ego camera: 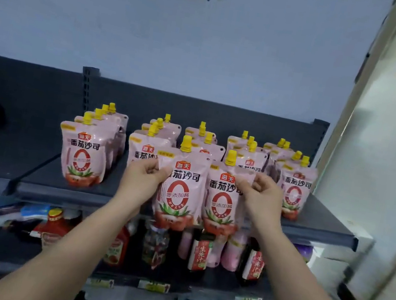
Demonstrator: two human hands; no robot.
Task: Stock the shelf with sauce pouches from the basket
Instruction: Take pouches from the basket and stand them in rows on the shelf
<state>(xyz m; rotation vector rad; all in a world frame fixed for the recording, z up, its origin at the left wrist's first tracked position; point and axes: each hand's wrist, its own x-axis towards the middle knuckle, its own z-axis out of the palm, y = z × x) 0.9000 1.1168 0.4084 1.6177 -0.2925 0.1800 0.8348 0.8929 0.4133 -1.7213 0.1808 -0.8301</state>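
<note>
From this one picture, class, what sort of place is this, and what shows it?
Most likely a small grocery shop: rows of identical sauce pouches on a dark shelf, bottled sauces below, and price tags along the lower edge.

We hold two pouches side by side before the shelf (323, 224): the left pouch (178, 199) in our left hand (145, 176), the right pouch (220, 206) in our right hand (261, 195). Behind them, rows of pouches (83, 154) stand on it. Bottles (200, 255) stand below.
</note>
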